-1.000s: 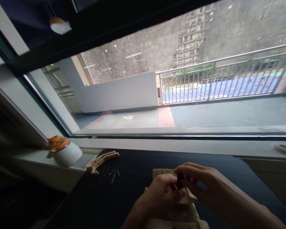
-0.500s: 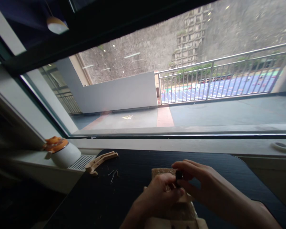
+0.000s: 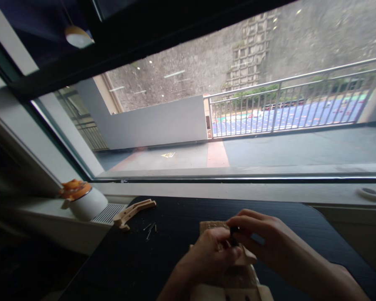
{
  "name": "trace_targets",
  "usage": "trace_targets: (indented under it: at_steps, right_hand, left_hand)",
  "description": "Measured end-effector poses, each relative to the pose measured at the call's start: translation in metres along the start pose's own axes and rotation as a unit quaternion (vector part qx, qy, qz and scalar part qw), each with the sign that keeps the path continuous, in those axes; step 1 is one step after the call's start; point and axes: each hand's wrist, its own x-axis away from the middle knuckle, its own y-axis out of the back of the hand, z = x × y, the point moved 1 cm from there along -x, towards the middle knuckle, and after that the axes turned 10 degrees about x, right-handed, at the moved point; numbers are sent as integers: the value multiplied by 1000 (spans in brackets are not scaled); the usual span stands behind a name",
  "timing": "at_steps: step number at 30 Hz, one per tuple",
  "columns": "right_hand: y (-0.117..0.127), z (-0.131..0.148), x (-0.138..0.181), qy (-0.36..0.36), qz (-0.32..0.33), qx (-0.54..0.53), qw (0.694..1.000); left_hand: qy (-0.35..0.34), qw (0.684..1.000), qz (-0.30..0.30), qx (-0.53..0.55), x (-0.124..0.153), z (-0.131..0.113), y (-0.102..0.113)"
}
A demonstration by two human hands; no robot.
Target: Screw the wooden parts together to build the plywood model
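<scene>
Over the tan wooden assembly (image 3: 232, 292), my left hand (image 3: 205, 253) is closed, thumb and fingers pressed about a pale wooden piece (image 3: 248, 257). My right hand (image 3: 261, 230) pinches a small dark object (image 3: 234, 235) between thumb and fingertips. Its lower end meets the left fingertips; its kind is too dark and covered to tell. Beyond the hands, a tan block with a ribbed surface (image 3: 209, 226) shows. Both hands hide much of the assembly, and its near end runs out of view at the bottom.
On the black table (image 3: 113, 267), a curved wooden part (image 3: 134, 213) lies at the left, with several thin metal pins or screws (image 3: 151, 229) nearby. A white pot with an orange lid (image 3: 87, 204) and a tape roll (image 3: 369, 192) sit along the sill below the window.
My right fingers have shifted slightly around the small dark object, so less of it shows. My left hand stays nearly in place. The whole view has tilted a little.
</scene>
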Motion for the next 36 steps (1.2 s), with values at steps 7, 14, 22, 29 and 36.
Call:
trace_targets:
  at_steps: [7, 14, 22, 29, 36]
  right_hand:
    - [1, 3, 0, -14, -7, 6, 1000]
    - [0, 0, -1, 10, 6, -18, 1000]
    - [-2, -3, 0, -3, -5, 4, 1000]
    - [-7, -4, 1, -14, 0, 14, 1000]
    - [-5, 1, -1, -23, 13, 7, 1000]
  left_hand:
    - [-8, 1000, 0, -8, 1, -4, -1]
    - [9, 999, -16, -35, 0, -2, 0]
    - [11, 999, -18, -42, 1, -3, -1]
    - [29, 999, -26, -38, 1, 3, 0]
    - [14, 999, -13, -47, 1, 6, 0]
